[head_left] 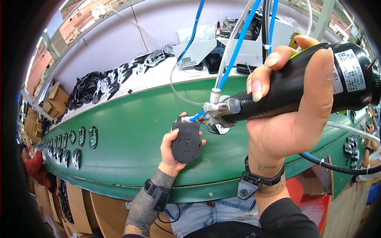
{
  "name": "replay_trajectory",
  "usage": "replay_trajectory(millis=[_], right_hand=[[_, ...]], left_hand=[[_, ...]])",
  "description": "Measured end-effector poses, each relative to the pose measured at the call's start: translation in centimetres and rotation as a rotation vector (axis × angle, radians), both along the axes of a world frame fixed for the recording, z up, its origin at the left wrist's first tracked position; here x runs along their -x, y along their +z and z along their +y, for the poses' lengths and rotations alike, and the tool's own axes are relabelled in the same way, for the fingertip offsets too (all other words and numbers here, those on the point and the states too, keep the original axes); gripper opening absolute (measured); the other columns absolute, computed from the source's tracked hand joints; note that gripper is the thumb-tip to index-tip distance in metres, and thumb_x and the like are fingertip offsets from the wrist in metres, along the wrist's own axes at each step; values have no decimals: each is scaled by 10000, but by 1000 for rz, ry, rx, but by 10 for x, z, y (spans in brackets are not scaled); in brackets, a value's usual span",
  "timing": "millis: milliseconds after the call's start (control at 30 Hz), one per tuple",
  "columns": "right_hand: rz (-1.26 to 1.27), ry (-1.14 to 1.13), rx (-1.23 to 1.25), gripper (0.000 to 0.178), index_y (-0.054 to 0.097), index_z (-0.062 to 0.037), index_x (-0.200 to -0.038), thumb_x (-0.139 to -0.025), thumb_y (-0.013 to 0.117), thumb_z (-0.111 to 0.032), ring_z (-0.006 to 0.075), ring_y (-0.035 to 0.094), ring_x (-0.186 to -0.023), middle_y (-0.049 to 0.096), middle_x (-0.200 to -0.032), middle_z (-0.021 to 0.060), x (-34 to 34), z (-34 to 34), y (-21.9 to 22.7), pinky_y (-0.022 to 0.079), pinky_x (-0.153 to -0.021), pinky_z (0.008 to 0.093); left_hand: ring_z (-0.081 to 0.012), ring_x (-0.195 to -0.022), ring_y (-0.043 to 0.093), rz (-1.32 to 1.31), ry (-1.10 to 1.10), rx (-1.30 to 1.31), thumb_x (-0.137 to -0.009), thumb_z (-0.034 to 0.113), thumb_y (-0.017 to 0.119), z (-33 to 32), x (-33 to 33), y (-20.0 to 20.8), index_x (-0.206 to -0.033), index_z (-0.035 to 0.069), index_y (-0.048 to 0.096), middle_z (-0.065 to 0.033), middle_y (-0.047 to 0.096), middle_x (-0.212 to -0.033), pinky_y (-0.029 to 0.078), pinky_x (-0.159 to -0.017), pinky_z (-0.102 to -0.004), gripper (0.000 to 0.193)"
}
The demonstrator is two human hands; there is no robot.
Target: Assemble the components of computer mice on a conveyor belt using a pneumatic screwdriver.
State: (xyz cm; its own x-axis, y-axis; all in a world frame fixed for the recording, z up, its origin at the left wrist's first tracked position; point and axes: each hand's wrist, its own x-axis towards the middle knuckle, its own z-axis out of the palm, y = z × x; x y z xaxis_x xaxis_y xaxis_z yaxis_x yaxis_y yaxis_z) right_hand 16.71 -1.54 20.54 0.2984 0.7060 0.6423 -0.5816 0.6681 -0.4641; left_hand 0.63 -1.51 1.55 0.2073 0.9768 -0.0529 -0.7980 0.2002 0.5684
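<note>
My left hand (168, 150) is closed round a black computer mouse (185, 142), with its flat underside and small holes facing up. It holds the mouse above the green conveyor belt (131, 127). In my right hand (287, 123) lies a large black power screwdriver (278, 89), fingers wrapped round its thick body. Its metal nose (218, 109), fitted with air-line connectors, points left to the far edge of the mouse. Whether the bit touches a screw cannot be made out. Partly hidden behind the nose, a pale mouse part (218, 129) lies on the belt.
Circuit boards (93, 137) and silver-black mouse shells (76, 158) stand in rows on the left of the belt. Blue hoses (242, 33) hang down past the tool. Shells (152, 58) and a black heap (85, 89) line the white ledge. Other people appear at both sides.
</note>
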Motion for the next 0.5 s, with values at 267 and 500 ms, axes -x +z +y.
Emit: replay_trajectory(millis=[267,500], right_hand=[[-15,127,34,460,475,-17,-1129,-911,489,-422,154,476,-520,548,-827,104,-14,2,-9,376,-549,287],[-28,142,94,468,439,-24,-1148,-919,480,-430,151,482,-498,546,-798,104,9,4,-22,397,-509,272]], left_hand=[[-246,-917,571,52,328,129,-851,318,491,22,19,-9,-1279,147,415,-78,513,-1157,493,-799,-451,468],[-282,-928,580,-152,317,27,-856,314,462,16,20,-5,-1266,145,432,-111,522,-1197,483,-839,-457,445]])
